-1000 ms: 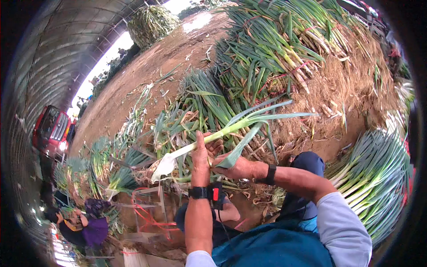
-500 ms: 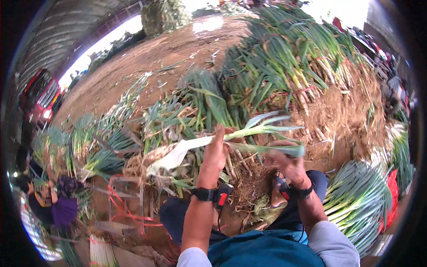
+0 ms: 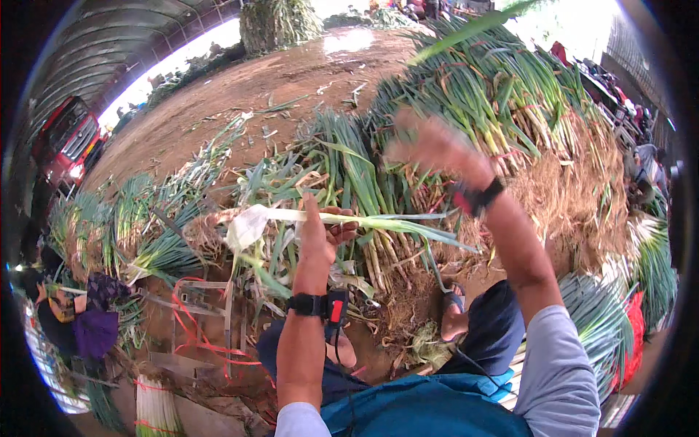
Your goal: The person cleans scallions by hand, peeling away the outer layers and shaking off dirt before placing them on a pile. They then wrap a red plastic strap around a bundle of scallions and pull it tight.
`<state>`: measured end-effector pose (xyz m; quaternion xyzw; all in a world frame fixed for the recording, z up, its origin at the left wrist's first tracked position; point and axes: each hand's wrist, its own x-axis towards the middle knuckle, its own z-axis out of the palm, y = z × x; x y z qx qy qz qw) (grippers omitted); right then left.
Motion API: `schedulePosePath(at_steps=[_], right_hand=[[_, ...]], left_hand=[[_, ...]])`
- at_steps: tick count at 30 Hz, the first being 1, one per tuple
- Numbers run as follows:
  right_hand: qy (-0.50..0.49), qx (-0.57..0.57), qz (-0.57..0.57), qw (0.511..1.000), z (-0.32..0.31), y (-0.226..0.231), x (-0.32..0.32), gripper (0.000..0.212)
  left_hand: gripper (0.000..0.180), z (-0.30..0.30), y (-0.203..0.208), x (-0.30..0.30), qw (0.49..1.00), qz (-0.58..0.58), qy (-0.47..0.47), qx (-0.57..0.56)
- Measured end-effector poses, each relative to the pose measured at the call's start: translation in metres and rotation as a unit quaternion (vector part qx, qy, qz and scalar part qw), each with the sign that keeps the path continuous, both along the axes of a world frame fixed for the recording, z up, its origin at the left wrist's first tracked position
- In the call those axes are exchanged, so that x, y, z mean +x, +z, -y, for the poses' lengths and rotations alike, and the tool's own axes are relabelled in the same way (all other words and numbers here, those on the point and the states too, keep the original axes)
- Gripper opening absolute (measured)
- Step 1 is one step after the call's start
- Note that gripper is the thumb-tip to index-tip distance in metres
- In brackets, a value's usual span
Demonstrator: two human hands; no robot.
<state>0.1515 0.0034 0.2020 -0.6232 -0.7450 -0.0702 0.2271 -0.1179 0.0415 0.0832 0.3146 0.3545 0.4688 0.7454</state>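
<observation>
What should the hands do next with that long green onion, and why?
Probably bring the right hand back down to the green onion. The left hand grips it alone, held level, white end already peeled, while the right hand is raised and blurred over the onion pile, a green leaf above it.

One head-worn fisheye camera looks steeply down (edges bending) at the leek pile (image 3: 466, 124), close above it, the dirt floor (image 3: 218, 102) stretching beyond.

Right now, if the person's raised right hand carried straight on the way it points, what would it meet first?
Probably the big heap of green onions just beyond the blurred right hand; depth is unclear, so this is a guess.
</observation>
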Motion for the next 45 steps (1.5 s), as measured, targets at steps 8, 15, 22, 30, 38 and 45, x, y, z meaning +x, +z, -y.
schedulePosePath(at_steps=[8, 15, 22, 30, 38, 45], right_hand=[[0.159, -0.056, -0.225, 0.960, 0.026, -0.122, -0.060, 0.029], [0.178, 0.029, -0.259, 0.949, 0.027, -0.127, -0.059, 0.026], [0.184, 0.039, -0.250, 0.950, 0.031, -0.139, -0.044, 0.024], [0.151, 0.079, -0.225, 0.959, 0.048, -0.143, -0.034, 0.019], [0.154, 0.046, -0.253, 0.954, 0.048, -0.123, -0.011, 0.023], [0.110, -0.014, -0.202, 0.973, 0.046, -0.147, -0.008, 0.019]], left_hand=[[0.047, 0.014, 0.022, 0.005, 0.989, -0.049, -0.056, 0.128], [0.029, 0.039, -0.008, 0.038, 0.866, -0.325, 0.091, 0.369], [0.019, 0.043, -0.014, 0.052, 0.783, -0.444, 0.106, 0.423], [0.008, 0.052, -0.024, 0.073, 0.671, -0.515, 0.182, 0.500], [0.030, 0.002, -0.045, -0.031, 0.663, -0.592, 0.144, 0.435], [0.051, 0.077, 0.040, 0.071, 0.578, -0.661, -0.012, 0.477]])
